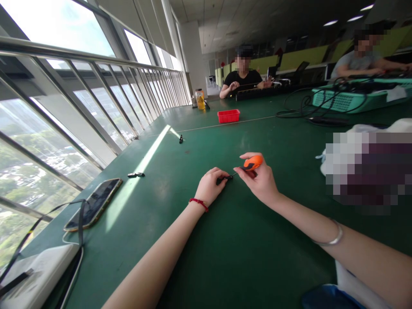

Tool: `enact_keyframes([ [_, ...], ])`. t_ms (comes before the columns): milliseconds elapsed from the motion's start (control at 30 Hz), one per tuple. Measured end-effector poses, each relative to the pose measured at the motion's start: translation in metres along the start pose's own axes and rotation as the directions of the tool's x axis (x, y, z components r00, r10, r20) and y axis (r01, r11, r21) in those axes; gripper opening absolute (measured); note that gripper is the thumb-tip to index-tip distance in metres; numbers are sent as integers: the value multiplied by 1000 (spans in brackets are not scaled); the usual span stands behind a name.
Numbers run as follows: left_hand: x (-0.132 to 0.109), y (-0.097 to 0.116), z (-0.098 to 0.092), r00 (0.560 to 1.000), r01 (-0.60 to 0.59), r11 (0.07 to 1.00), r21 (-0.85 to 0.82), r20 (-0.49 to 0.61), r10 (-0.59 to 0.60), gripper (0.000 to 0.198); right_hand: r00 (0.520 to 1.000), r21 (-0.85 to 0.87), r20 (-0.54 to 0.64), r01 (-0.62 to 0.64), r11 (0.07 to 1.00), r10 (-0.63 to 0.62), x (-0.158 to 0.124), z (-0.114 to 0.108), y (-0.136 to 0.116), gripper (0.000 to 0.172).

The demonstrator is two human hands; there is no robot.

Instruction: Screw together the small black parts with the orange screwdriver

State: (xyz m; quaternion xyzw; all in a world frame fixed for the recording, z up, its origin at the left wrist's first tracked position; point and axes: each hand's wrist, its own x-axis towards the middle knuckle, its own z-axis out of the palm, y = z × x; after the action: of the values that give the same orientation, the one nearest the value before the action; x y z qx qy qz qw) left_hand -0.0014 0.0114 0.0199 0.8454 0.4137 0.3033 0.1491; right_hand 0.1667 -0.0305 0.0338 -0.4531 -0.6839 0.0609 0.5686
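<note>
The tabletop (pixel 241 257) is broad, green and smooth beneath both grips, with a dull sheen. A teal basket (pixel 336 103), its walls pierced with small holes, stands well beyond the right grip and to its right. Left of the left grip, a phone (pixel 96 204) lies flat, its dark screen glossy. Well beyond both grips is a shallow red bin (pixel 228 116), rectangular and apparently plastic.

The right grip (pixel 261 182) is closed around an orange-handled screwdriver (pixel 253 162), which should be light and stiff; its rounded, bulbous handle looks the surest place to hold, the thin shaft too slim for a firm turn. Pointing leftward, the shaft reaches the small black piece (pixel 229 177) or nearly so; contact cannot be told.

The left grip (pixel 210 184) pinches that piece against the tabletop, covering much of it. Narrow and dark, it probably weighs little, may slip and could be fragile, so fingertips along its sides suit it best, clear of the exposed end.
</note>
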Motion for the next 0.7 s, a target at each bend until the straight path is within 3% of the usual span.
enact_keyframes([
  [267,0,0,0,1000,-4,1000,8,7,4,17,999,-43,4,53,998,-53,0,0,3,28],
  [433,0,1,0,1000,-7,1000,6,15,7,17,994,-97,-64,83,992,-90,1,1,1,23],
  [700,0,2,0,1000,-6,1000,18,19,5,17,997,-89,-24,73,993,-76,0,0,2,31],
])
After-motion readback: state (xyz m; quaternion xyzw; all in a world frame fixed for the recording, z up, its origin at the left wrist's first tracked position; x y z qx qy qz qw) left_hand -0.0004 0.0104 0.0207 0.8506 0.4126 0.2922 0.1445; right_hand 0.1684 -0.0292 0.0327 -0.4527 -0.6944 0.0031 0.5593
